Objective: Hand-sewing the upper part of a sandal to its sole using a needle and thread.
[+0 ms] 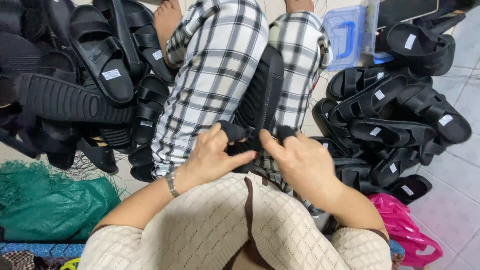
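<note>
A black sandal (262, 97) lies sole-up between my knees, on my black-and-white checked trousers (220, 65). My left hand (212, 155) pinches one of the sandal's black straps (232, 132) near its heel end. My right hand (297, 160) pinches the other strap end (286, 132). Both hands sit close together just above my cream knitted top. A metal bracelet (172, 182) circles my left wrist.
A heap of black sandals (95, 65) lies at my left, another heap (395, 120) at my right. A clear blue plastic box (345, 35) stands beyond my right knee. Green netting sack (50, 200) at lower left, pink plastic bag (405, 230) at lower right, tiled floor (460, 200) on the right.
</note>
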